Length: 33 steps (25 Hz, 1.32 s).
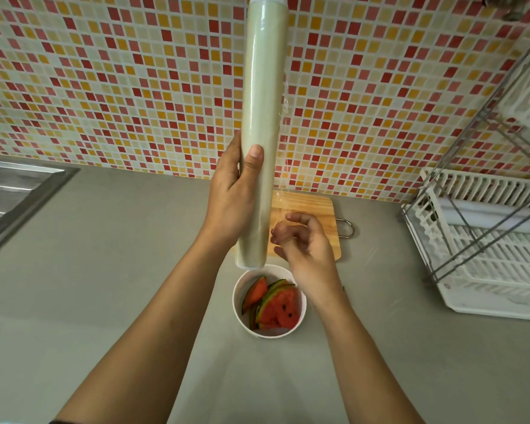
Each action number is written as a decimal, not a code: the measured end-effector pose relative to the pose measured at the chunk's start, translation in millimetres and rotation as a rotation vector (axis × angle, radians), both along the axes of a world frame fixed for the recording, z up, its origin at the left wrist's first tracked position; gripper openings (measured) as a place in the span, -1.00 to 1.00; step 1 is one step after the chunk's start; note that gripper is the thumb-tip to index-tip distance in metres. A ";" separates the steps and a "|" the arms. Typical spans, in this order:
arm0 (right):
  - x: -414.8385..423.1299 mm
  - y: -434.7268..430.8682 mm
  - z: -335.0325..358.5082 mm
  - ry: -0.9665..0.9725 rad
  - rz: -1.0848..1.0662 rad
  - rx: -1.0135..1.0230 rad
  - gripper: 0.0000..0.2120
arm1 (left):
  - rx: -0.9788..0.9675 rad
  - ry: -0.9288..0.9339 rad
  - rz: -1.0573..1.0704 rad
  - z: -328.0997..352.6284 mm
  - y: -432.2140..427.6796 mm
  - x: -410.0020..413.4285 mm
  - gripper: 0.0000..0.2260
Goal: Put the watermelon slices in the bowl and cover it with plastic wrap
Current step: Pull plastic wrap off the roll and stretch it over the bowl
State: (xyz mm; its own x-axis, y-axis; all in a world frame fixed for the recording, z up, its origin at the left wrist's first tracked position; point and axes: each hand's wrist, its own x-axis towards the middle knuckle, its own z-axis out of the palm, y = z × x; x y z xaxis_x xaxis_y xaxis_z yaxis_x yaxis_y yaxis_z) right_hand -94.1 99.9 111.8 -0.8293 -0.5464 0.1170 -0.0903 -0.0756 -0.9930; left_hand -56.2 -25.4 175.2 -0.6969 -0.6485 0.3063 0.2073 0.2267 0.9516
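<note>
A white bowl [300,313] on the grey counter holds several watermelon slices [277,306], red flesh with green rind. My left hand [231,197] grips a long roll of plastic wrap [265,87], held upright above the bowl. A thin loose edge of clear film [285,142] hangs off the roll's right side. My right hand [306,240] is beside the roll's lower end, fingers curled and pinching at the film's edge; whether it truly holds the film is hard to tell.
A wooden cutting board [318,215] with a metal loop lies behind the bowl against the mosaic tile wall. A white dish rack [487,246] stands at the right. A steel sink [16,194] is at the left.
</note>
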 end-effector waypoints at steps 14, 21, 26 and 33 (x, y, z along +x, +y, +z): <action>-17.7 7.5 -9.7 -0.152 -0.064 0.086 -0.40 | 0.109 -0.230 -0.081 -35.9 12.7 12.3 -0.65; -22.9 -20.9 -22.6 0.206 -0.281 0.240 -0.70 | 0.136 -0.327 -0.033 -70.1 33.9 19.4 -0.71; -22.5 -12.2 -54.4 0.257 -0.353 0.399 -0.71 | 0.108 -0.482 0.051 -86.0 46.8 22.6 -0.53; -27.4 17.5 -82.4 0.263 -0.386 0.489 -0.71 | 0.202 -0.549 0.017 -111.1 49.2 28.2 -0.75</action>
State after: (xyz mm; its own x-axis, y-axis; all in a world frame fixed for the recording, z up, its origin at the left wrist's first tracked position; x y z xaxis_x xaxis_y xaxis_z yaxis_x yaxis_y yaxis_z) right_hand -121.4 117.4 29.4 -0.9535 -0.2577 0.1564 -0.2640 0.4630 -0.8461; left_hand -28.0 23.8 64.1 -0.7076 -0.6690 -0.2274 -0.3306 0.0290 0.9433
